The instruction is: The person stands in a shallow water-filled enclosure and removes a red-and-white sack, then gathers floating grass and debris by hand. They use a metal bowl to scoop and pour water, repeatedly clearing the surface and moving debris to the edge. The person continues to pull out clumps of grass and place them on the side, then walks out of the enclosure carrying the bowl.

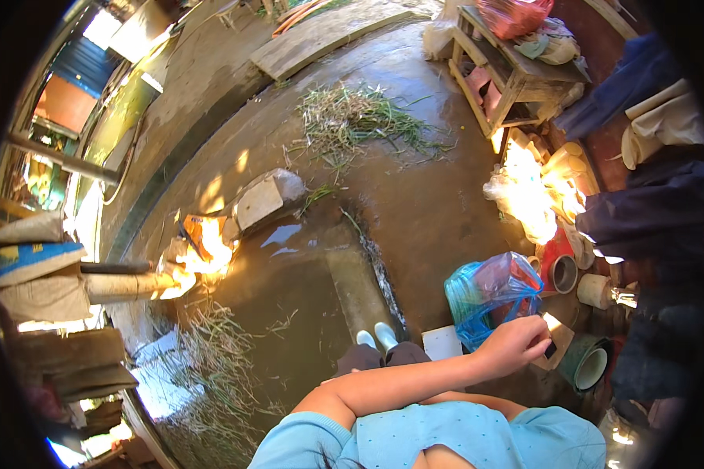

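My left forearm crosses in front of my body toward the right. At its end my left hand (511, 345) is closed in a loose fist, with nothing visible in it. It is in front of a blue see-through plastic bag (477, 301) with green and red things inside. By its fingers is a brown board (557, 353) with a small dark spot I cannot make out. My right forearm (477, 402) runs leftward behind the left one. A sliver of skin shows by my left elbow, but the fingers of my right hand are hidden.
A white flat piece (443, 344) and a green bucket (588, 366) stand near the bag. Cut grass (360, 121) lies ahead on the wet floor, with a concrete block (260, 203) nearer. A wooden bench (516, 70) holds bags. Clothes (641, 203) hang at right; more grass (219, 375) lies left.
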A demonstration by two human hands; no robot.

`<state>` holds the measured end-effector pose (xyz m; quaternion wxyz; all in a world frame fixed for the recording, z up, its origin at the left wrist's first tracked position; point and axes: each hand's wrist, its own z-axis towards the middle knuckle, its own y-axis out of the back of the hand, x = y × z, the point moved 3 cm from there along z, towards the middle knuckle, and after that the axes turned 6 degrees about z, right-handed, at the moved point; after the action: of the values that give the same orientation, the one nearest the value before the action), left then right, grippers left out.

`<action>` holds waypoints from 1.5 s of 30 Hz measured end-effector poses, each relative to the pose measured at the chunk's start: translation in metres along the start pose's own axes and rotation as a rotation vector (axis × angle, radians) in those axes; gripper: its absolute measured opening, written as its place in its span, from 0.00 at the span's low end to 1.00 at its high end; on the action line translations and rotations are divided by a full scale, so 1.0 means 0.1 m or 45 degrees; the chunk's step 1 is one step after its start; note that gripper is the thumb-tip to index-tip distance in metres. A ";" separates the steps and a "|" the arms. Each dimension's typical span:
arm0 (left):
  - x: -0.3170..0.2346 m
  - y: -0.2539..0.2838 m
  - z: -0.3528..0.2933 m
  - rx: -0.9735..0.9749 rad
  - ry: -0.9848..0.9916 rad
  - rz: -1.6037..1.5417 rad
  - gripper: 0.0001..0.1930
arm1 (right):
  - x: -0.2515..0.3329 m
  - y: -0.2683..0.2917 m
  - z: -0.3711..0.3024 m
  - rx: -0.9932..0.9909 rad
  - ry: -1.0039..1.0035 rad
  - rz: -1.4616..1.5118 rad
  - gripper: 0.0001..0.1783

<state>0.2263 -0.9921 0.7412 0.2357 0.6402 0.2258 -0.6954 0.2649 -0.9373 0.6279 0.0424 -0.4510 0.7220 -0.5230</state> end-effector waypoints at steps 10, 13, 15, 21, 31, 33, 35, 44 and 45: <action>1.25 1.72 0.24 -0.273 0.253 0.100 0.09 | 1.35 0.93 1.02 -0.219 0.127 0.131 0.22; 2.17 2.83 0.09 -0.585 0.814 -0.164 0.09 | 1.93 1.67 1.52 -0.697 0.157 0.254 0.28; 2.63 3.49 -0.13 -0.868 1.124 -0.112 0.12 | 2.21 2.11 1.83 -0.989 0.024 0.242 0.35; 2.94 4.53 -0.39 -1.031 1.712 -0.365 0.26 | 2.88 2.71 2.14 -1.380 -0.228 0.307 0.48; 3.34 5.38 0.19 -1.352 1.778 -0.949 0.47 | 3.62 3.64 3.15 -1.721 -0.260 0.380 0.54; 3.61 5.55 0.27 -1.410 1.806 -1.022 0.48 | 3.67 3.92 3.57 -1.770 -0.306 0.349 0.56; 3.96 5.78 0.38 -1.425 1.887 -1.040 0.48 | 3.75 4.25 4.04 -1.767 -0.292 0.371 0.56; 6.65 8.66 1.53 -1.098 1.899 0.421 0.47 | 3.70 6.20 5.94 -2.131 -0.371 0.364 0.64; 6.96 9.09 1.78 -1.047 1.793 0.640 0.47 | 3.68 6.40 6.11 -2.207 -0.344 0.377 0.64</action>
<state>0.5996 -1.8438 0.0502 0.4013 0.8179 0.4055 0.0749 -0.0151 -1.6014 -0.0034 -0.1617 -0.2846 0.9038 0.2757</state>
